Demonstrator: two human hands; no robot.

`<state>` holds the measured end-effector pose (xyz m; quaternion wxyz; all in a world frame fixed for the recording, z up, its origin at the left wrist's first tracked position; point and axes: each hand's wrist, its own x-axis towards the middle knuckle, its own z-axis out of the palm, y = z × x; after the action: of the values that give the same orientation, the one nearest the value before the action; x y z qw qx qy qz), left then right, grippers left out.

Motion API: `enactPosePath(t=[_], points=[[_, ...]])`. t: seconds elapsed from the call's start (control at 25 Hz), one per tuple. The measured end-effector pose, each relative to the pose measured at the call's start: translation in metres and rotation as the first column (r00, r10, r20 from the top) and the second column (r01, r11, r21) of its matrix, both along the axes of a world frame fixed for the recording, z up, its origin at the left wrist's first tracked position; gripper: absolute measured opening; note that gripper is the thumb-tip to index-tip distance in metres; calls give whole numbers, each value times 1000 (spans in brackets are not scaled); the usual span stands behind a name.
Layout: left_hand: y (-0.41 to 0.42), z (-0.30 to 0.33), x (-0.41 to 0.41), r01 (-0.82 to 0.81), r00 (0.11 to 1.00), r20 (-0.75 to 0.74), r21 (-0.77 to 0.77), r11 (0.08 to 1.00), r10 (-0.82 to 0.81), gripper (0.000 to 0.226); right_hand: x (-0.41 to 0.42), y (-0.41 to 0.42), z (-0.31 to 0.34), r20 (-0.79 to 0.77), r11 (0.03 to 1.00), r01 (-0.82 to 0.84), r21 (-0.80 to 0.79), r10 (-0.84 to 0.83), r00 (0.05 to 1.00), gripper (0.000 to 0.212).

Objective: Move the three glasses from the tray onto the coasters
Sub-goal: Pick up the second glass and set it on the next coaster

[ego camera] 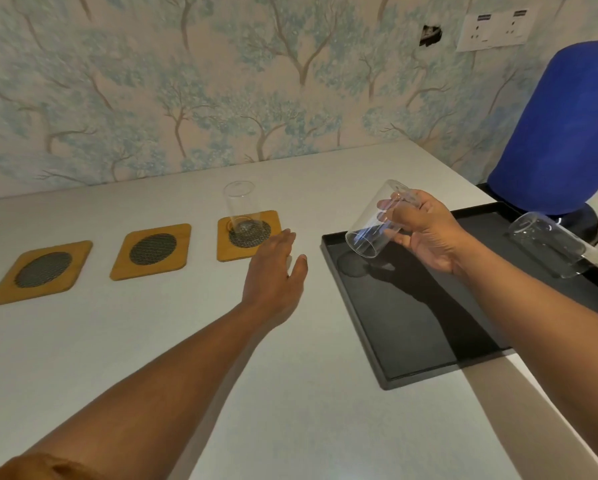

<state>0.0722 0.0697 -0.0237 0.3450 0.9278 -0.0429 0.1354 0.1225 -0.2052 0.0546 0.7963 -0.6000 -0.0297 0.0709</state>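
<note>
Now the right hand (425,233) grips a tilted glass (373,221) above the tray (411,341); the left hand (273,268) hovers open, empty, left of the tray. One glass (240,206) stands on the coaster (247,237) nearest the tray; another (550,242) lies on the tray. Best to level it upright and centre it on the middle coaster (152,250). No readable writing.
</note>
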Motion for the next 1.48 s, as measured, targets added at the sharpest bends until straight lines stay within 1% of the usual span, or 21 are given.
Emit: enactPosePath(t=[0.04,0.12,0.16,0.2,0.28,0.36,0.48,0.6,0.72,0.8,0.88,1.04,1.2,1.32,1.48], points=[[23,5,-5,-11,1000,6,5,1000,11,54,-3,19,-1,1,998,-11,59,11,1000,43],[65,11,-17,-58,998,6,58,997,57,54,-11,58,10,31,995,-50,86,47,998,47],[124,8,-32,-148,989,2,72,986,148,54,-11,117,10,21,993,-98,68,97,995,45],[196,7,-53,-245,969,-14,106,964,248,54,-7,193,4,7,982,-177,59,177,984,41],[218,2,-55,-247,968,-11,141,959,251,55,-10,209,10,58,977,-208,43,205,977,36],[266,-4,-59,-299,951,-25,170,939,307,56,4,267,-5,53,972,-233,27,232,971,35],[271,-5,-54,-271,957,-44,215,938,286,59,4,278,-10,66,971,-237,40,234,970,42],[266,-3,-52,-230,965,-50,301,926,256,61,7,290,-18,53,980,-193,41,191,980,49],[287,-6,-43,-205,965,-74,382,901,251,60,11,329,-20,57,987,-159,1,158,986,51],[303,-9,-35,-206,961,-80,439,875,266,51,18,357,-22,73,987,-158,-40,160,984,57],[312,-11,-27,-245,951,-53,470,848,304,40,28,379,-27,80,983,-165,-82,171,982,63],[319,-20,-26,-302,941,-13,419,856,338,37,43,414,-38,97,967,-215,-135,229,969,66],[321,-26,-25,-293,940,-46,405,866,339,45,52,438,-47,106,958,-248,-146,264,959,71],[322,-26,-24,-309,938,-36,370,876,346,48,58,446,-53,120,951,-253,-176,276,954,73],[322,-28,-24,-309,938,-37,370,876,346,51,63,448,-61,162,941,-264,-214,301,940,75]])
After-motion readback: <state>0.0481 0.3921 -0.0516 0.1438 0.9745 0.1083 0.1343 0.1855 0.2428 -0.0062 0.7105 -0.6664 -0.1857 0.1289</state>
